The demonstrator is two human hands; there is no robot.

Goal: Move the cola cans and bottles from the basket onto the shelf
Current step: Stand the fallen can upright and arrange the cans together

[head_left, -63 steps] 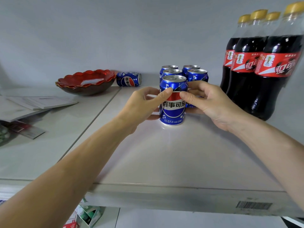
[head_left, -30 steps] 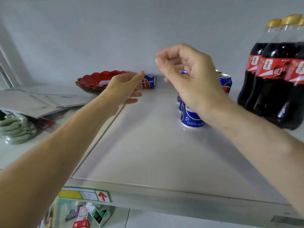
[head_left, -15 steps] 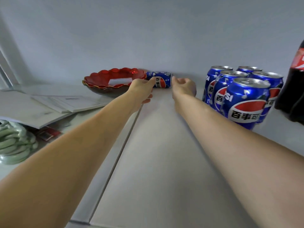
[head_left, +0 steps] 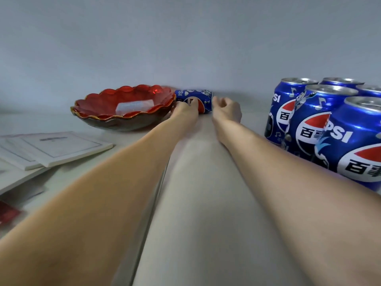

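A blue cola can (head_left: 204,97) lies on its side at the back of the white shelf (head_left: 206,213), against the wall. My left hand (head_left: 184,110) is on the can's front and left part, with the thumb and fingers wrapped on it. My right hand (head_left: 227,109) is loosely curled at the can's right end, its thumb touching the rim. Several upright blue cola cans (head_left: 309,122) stand in a cluster to the right, close beside my right forearm. No basket or bottles are in view.
A red scalloped bowl (head_left: 123,109) with a pale packet inside sits just left of the lying can, nearly touching it. White booklets (head_left: 53,147) and a red packet (head_left: 6,213) lie on the left shelf panel. A seam runs between the two panels.
I have leaned deeper into the shelf. Both hands left the upright cans and reached to the back, where the left hand has closed on the lying can. The bottles have left the view.
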